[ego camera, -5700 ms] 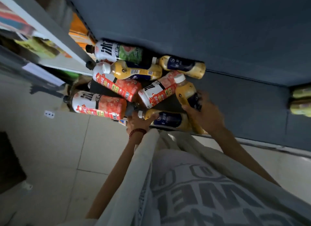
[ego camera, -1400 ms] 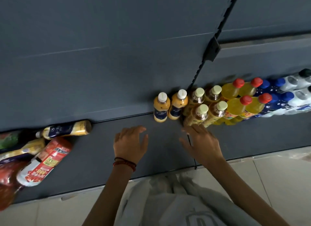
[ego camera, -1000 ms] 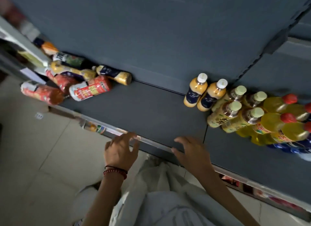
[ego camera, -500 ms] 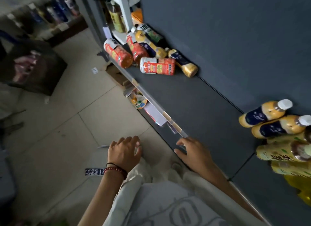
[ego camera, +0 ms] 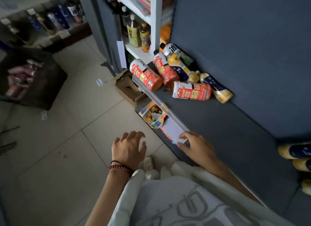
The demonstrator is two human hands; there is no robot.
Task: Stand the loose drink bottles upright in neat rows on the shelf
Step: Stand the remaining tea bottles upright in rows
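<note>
While right hand (ego camera: 196,146) rests empty, relaxed on shelf (ego camera: 222,131) edge, left hand (ego camera: 129,148) spread empty: red-label bottle (ego camera: 191,93) well ahead, axis crosswise, right nearer.

A small shop is shown: a dark grey metal shelf (ego camera: 218,128) is fitted with a clear price-tag rail (ego camera: 152,95) along its front edge, and labelled drink bottles (ego camera: 191,91) are piled at its far end. More bottled drinks are displayed on a white rack (ego camera: 153,23) beyond it and on a long display (ego camera: 50,23) at the far left. A tiled floor (ego camera: 58,141) with an open cardboard carton (ego camera: 126,91) is seen below.
</note>
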